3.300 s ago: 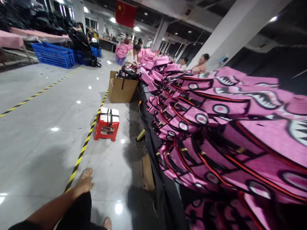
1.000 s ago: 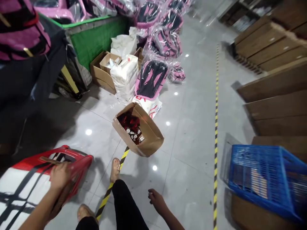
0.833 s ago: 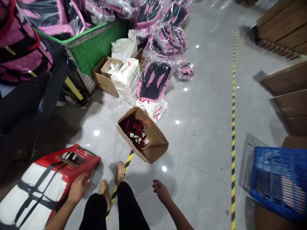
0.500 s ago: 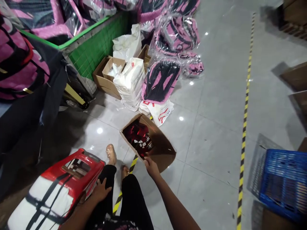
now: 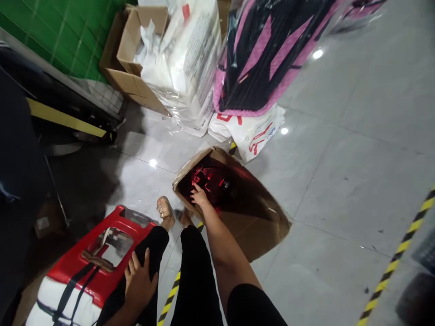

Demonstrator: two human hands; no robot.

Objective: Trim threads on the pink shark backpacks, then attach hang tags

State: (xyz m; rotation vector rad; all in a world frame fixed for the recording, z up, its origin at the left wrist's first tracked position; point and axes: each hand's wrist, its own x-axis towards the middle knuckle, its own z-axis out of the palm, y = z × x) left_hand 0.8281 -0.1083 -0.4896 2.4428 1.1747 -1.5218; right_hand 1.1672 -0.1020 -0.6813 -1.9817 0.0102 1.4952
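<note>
My right hand (image 5: 199,197) reaches into an open cardboard box (image 5: 258,213) on the floor, fingers spread over shiny red packets (image 5: 214,181) inside; nothing is gripped that I can see. My left hand (image 5: 139,283) lies flat with fingers apart on my left thigh, beside a red plastic stool (image 5: 98,258) with a white cushion strapped on by black bands. My black-trousered legs and sandalled feet (image 5: 165,210) stand between stool and box.
A second cardboard box (image 5: 127,59) with white bags, a clear-wrapped white bundle (image 5: 193,68) and a plastic-wrapped pink-and-black backpack (image 5: 268,50) lie beyond. A green mesh wall (image 5: 44,31) is at top left. Yellow-black floor tape (image 5: 397,253) runs at right.
I have leaned down closer to the box. My right hand went from its near rim into the red packets. My left hand left the stool's edge and now rests on my thigh.
</note>
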